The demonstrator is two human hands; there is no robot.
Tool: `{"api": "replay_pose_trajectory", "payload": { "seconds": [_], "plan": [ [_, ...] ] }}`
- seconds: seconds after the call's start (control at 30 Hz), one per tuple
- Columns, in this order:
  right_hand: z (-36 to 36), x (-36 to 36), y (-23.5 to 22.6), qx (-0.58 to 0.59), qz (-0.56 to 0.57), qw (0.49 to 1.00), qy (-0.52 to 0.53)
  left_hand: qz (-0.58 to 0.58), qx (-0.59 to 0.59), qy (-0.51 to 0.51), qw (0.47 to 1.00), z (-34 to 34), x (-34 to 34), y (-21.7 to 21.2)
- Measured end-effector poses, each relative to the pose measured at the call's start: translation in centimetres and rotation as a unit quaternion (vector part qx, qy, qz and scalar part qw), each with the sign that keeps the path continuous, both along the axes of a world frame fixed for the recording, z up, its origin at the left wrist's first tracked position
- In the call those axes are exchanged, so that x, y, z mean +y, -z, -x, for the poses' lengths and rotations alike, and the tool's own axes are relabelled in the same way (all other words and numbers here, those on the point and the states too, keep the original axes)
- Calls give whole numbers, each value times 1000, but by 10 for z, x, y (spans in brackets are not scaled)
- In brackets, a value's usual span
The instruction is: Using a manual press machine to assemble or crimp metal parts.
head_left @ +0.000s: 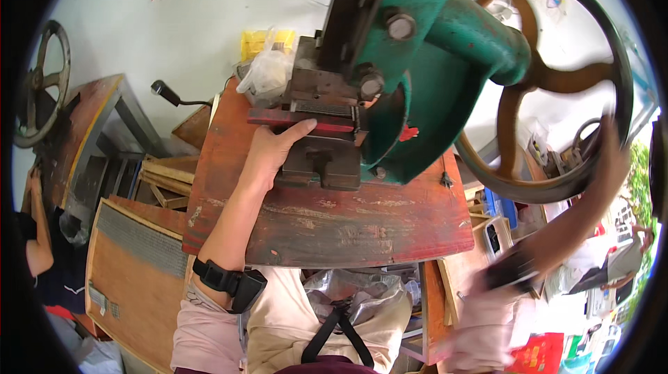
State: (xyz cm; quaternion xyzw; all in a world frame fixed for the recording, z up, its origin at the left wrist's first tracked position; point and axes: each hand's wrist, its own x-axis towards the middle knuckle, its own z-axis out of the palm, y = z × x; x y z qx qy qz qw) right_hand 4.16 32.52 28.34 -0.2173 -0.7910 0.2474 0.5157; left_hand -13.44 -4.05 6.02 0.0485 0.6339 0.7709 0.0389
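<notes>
A green fly press (445,61) stands on a worn red wooden table in front of me. My left hand (273,148) pinches a flat dark-red bar (335,124), thumb on top, at the front of the press's metal die block (323,85). The bar lies crosswise, against a ridged strip beneath the upper block. At the right, my right hand (609,143) is at the rim of the large handwheel (511,130). Motion smears its fingers, so their grip on the rim is unclear.
Behind the press are a clear plastic bag (268,71) and a yellow box (285,40). A black lamp-like head (165,91) sticks out at left. A wooden board (136,263) leans beside the table. Another person's arm (36,228) shows far left, below a second handwheel (43,82).
</notes>
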Motion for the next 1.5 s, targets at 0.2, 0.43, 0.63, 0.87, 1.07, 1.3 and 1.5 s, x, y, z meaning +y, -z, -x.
{"api": "replay_pose_trajectory", "payload": {
  "seconds": [0.2, 0.43, 0.63, 0.87, 1.07, 1.3, 1.5],
  "plan": [
    [36, -51, 182, 322, -9, 941, -103, 14, 16, -1, 1000, 1, 8, 0],
    [-2, -30, -36, -61, 64, 992, -91, -6, -7, -16, 1000, -2, -1, 10],
    [14, -29, -80, -31, 12, 997, -74, -21, -17, 7, 1000, -3, 4, 2],
    [41, -50, 184, 294, -194, 935, 32, -9, 13, 15, 1000, -11, 8, 1],
    [4, -56, 72, 189, -15, 982, -15, -6, -48, 50, 998, -3, 3, -1],
    [4, -34, -78, -95, -65, 991, -72, 65, 81, -57, 993, 9, 14, 17],
    [46, -28, -99, -130, -238, 962, 43, 462, 367, -344, 730, -6, -2, -8]
  ]
}}
